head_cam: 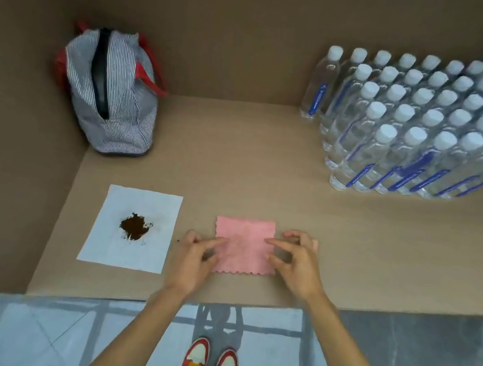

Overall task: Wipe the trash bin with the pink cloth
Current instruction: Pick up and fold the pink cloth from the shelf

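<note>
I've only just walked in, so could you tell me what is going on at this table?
A person stands at a cardboard-covered table with both hands at a pink cloth lying flat near its front edge. The left hand rests on the cloth's left side and the right hand hovers at its right edge; neither has lifted it. Left of the cloth, a white paper sheet holds a small pile of dark brown powder. A striped bag stands in the back-left corner, water bottles at the right. No trash bin is in view.

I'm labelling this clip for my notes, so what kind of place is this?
Probably a makeshift test station, not a home: a work surface and walls of plain brown cardboard, a block of clear plastic water bottles with white caps, and a striped grey fabric bag with red handles. No trash bin shows.
</note>
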Action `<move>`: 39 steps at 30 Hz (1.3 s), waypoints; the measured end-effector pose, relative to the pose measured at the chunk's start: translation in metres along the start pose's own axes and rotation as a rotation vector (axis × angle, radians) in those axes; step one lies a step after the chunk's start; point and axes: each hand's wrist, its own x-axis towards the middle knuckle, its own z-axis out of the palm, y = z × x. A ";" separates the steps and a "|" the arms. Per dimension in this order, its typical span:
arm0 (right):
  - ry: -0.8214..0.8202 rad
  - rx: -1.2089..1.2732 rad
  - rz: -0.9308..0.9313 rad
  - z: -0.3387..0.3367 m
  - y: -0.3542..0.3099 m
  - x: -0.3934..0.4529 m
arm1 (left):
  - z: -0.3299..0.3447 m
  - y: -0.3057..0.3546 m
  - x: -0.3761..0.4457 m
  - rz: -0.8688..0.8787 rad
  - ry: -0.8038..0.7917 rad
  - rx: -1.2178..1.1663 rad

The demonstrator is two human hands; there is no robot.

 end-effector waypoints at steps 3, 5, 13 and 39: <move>-0.008 -0.069 0.033 0.014 -0.002 0.009 | 0.004 -0.005 0.010 0.046 0.006 0.033; 0.013 -0.116 0.055 0.020 -0.005 0.010 | 0.003 -0.006 0.015 0.059 0.013 0.049; 0.001 -0.062 0.033 0.010 0.004 0.014 | 0.000 -0.011 0.022 0.014 0.072 0.107; 0.099 0.137 0.165 0.004 -0.003 0.009 | -0.010 0.015 0.012 -0.113 0.175 -0.007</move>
